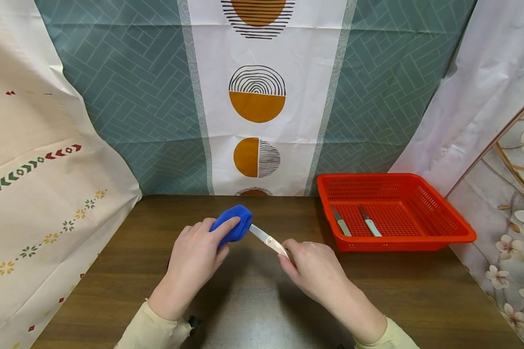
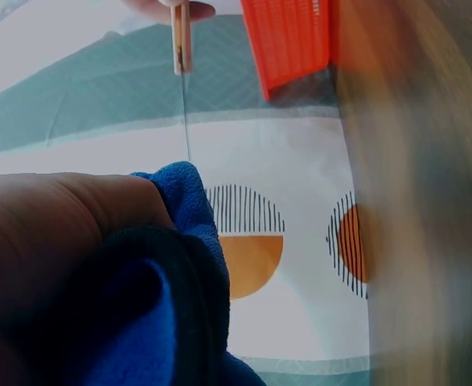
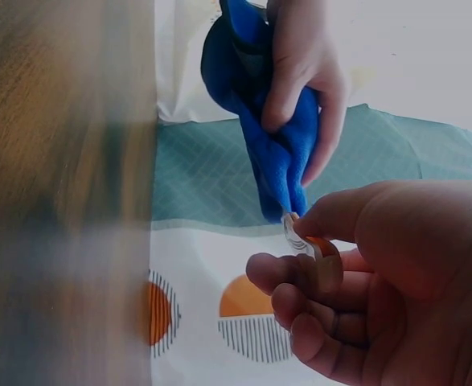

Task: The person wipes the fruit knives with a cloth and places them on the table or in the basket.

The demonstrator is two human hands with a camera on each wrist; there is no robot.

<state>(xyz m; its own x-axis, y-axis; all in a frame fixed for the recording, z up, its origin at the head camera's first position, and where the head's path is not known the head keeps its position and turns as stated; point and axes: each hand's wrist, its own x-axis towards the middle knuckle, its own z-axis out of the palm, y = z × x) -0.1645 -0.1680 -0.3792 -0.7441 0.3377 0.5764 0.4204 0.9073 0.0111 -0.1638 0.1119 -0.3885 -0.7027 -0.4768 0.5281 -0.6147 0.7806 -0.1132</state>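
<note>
My left hand [image 1: 220,235] grips a folded blue cloth [image 1: 235,222] wrapped round the blade of a small knife [image 1: 266,239]. My right hand [image 1: 286,255] pinches the knife's pale wooden handle and holds it just above the brown table [image 1: 253,300]. In the left wrist view the blue cloth [image 2: 183,273] fills the foreground and the thin knife [image 2: 182,48] runs up from it. In the right wrist view my left hand [image 3: 300,64] squeezes the cloth [image 3: 272,161] over the blade, and my right hand [image 3: 332,269] curls round the handle end.
A red plastic basket [image 1: 445,228] stands at the back right of the table and holds two more knives [image 1: 341,223] [image 1: 369,223] side by side. Patterned cloths hang behind and on both sides. The red basket [image 2: 296,40] also shows in the left wrist view.
</note>
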